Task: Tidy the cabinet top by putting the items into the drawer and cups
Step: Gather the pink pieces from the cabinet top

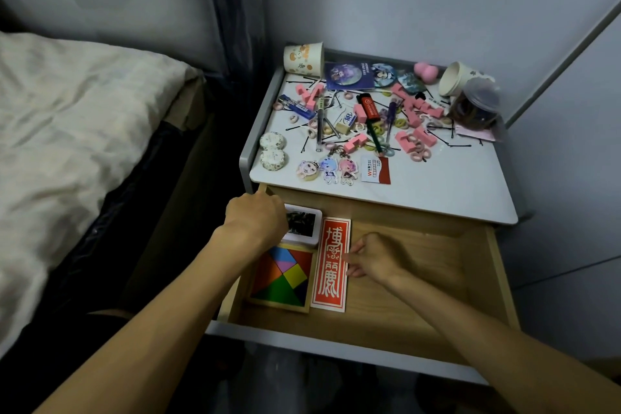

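**Fingers settle two items in the drawer**

Fingers (352, 269) of the right hand (378, 259) curl against the right edge of the red card (331, 265) at lower centre; pinching or merely touching, I cannot tell. At centre left, the left hand (257, 220) closes over the left end of the white box (304, 225), gripping it by the look of things. Both items lie flat in the drawer (423, 282), the box just behind the tangram puzzle (282, 276).

To do this well, square the card beside the puzzle and seat the box in the back corner, keeping the bare right half free (much is yet to come).

Above, the cabinet top (437, 188) carries hairpins (295, 127), pink blocks (356, 143), hair rings (420, 155), keyrings (329, 170) and a red marker (368, 107). One paper cup (303, 59) sits at its upper left corner. The second cup (455, 77) lies on its side by a plastic jar (477, 104) and likely needs righting first.
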The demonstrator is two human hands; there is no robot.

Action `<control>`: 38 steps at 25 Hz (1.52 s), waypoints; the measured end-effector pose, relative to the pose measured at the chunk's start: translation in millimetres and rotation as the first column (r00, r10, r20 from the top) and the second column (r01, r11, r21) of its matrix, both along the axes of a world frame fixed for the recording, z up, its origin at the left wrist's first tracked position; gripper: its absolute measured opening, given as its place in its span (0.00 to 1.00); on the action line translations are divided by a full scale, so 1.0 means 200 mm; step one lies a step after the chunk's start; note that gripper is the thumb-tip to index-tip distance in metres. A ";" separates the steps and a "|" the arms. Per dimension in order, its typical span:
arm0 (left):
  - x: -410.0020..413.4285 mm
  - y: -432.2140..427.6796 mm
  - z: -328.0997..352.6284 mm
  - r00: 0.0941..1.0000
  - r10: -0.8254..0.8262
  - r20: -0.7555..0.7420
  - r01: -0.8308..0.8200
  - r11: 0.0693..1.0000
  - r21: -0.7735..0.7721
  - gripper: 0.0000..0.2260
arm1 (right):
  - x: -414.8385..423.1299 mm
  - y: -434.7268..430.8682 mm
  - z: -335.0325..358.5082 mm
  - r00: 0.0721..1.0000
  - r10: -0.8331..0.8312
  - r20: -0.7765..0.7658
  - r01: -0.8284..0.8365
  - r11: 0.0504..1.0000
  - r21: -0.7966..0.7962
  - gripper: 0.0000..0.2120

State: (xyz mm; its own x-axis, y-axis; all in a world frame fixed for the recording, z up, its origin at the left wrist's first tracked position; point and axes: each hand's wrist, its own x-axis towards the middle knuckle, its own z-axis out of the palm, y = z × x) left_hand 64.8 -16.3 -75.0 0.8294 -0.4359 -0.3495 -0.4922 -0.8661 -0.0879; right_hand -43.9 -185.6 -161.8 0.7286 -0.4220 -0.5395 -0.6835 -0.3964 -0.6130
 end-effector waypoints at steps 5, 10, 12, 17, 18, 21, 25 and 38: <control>0.00 -0.01 0.03 0.990 -0.027 0.137 0.031 0.999 -0.031 0.12 | -0.01 -0.08 0.09 0.997 0.055 0.053 -0.056 0.998 0.021 0.03; 0.01 -0.03 0.11 0.995 0.061 0.084 -0.013 0.877 -0.481 0.10 | -0.01 -0.15 0.36 0.930 0.299 0.216 -0.309 0.951 0.013 0.02; 0.03 -0.07 0.18 0.994 0.062 -0.089 -0.106 0.734 -0.670 0.08 | 0.03 -0.22 0.47 0.911 0.294 0.288 -0.302 0.953 -0.019 0.02; 0.21 -0.25 0.33 0.933 0.056 -0.357 -0.351 0.370 -0.860 0.06 | 0.30 -0.55 0.66 0.870 0.229 0.436 -0.093 0.945 -0.312 0.05; 0.28 -0.29 0.33 0.939 0.066 -0.337 -0.338 0.355 -0.872 0.06 | 0.38 -0.65 0.67 0.870 0.224 0.439 -0.034 0.916 -0.401 0.06; 0.51 -0.43 0.29 0.980 0.145 -0.133 -0.188 0.488 -0.853 0.07 | 0.58 -0.92 0.65 0.898 0.261 0.353 0.023 0.775 -0.632 0.09; 0.78 -0.63 0.23 0.983 0.170 0.066 -0.084 0.744 -0.663 0.10 | 0.80 -1.09 0.57 0.927 0.308 0.212 -0.073 0.706 -0.705 0.08; 0.96 -0.88 0.11 0.964 0.122 0.235 -0.040 0.945 -0.324 0.17 | 1.02 -1.16 0.49 0.948 0.303 0.094 -0.137 0.657 -0.741 0.09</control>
